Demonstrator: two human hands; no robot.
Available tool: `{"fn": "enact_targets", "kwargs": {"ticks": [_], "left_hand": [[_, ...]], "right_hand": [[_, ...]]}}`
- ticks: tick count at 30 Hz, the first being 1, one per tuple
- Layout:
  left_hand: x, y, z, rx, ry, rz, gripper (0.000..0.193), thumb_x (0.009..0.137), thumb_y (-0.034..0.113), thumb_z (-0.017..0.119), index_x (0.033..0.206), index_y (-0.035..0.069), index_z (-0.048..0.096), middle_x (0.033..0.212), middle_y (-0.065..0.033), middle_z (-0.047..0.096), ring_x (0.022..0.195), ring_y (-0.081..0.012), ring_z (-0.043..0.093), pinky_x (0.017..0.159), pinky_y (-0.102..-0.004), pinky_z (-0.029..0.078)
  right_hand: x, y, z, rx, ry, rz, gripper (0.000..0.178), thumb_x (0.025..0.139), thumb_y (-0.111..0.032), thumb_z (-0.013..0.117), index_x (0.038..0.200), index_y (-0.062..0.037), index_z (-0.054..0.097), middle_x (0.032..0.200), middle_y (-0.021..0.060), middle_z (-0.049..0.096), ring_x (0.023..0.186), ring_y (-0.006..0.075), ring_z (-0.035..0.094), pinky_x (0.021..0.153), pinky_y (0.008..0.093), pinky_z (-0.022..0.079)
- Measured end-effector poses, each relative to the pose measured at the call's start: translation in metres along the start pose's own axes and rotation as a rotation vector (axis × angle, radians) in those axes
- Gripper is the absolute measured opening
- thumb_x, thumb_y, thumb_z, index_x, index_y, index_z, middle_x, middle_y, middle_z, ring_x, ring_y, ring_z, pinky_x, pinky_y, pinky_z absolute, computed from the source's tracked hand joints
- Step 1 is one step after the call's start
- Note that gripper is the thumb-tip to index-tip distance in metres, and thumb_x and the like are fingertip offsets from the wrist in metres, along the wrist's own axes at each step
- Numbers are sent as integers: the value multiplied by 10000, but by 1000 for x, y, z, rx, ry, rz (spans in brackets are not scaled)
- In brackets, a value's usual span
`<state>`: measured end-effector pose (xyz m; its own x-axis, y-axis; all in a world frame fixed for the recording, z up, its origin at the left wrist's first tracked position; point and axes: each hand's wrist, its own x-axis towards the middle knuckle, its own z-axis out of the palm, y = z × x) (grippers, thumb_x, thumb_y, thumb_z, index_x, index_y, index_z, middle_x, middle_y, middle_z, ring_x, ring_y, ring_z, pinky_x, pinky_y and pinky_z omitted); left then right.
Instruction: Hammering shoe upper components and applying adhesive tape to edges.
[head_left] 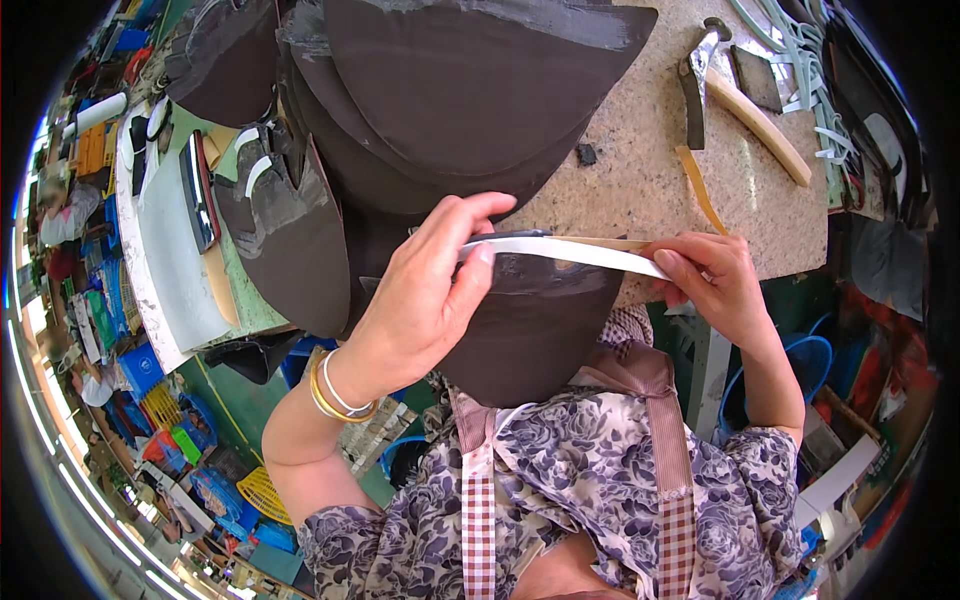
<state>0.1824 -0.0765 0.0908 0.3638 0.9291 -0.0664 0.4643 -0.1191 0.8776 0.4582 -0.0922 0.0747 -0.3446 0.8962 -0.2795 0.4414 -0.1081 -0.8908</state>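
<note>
White strip (590,254), narrow, smooth, slightly bowed, held across top of dark panel (530,345); left part pinched by left hand (425,280), right end gripped by right hand (717,283).

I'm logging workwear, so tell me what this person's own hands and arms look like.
The left hand, ungloved, has a white bangle and a gold bangle at the wrist; the right hand is ungloved, without bangles. The short sleeves are pale with purplish-grey flowers.

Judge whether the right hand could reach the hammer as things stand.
Probably yes: open tabletop lies between the right hand and the hammer's handle, though that hand holds a white strip.
</note>
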Motion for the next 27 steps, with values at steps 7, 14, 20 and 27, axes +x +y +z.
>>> {"fn": "enact_targets", "kwargs": {"ticks": [7,14,20,27], "left_hand": [[-6,2,7,-10,46,37,107,779,58,701,858,-6,665,745,-73,527,622,-161,552,566,-271,438],[-13,16,12,187,187,220,145,722,47,733,840,24,653,723,-55,525,579,-182,575,506,-296,457],[-14,17,-51,621,429,283,176,699,26,730,861,39,661,739,-49,529,632,-199,560,548,-323,464],[82,6,-119,959,539,443,465,786,160,677,1226,77,554,1191,-114,508,1098,-298,459,966,-401,370]], "right_hand": [[-9,3,3,16,0,-113,178,894,-136,607,954,24,659,731,87,641,548,128,611,499,248,476],[35,-37,49,13,5,-345,116,789,-85,683,828,9,627,625,60,593,537,113,576,502,254,456],[39,-43,22,-216,342,-400,90,741,-66,683,756,-12,612,667,74,619,507,126,579,463,260,447],[-15,18,-69,540,750,-443,135,842,-89,505,826,25,576,1296,260,485,579,41,506,489,141,385]]}}
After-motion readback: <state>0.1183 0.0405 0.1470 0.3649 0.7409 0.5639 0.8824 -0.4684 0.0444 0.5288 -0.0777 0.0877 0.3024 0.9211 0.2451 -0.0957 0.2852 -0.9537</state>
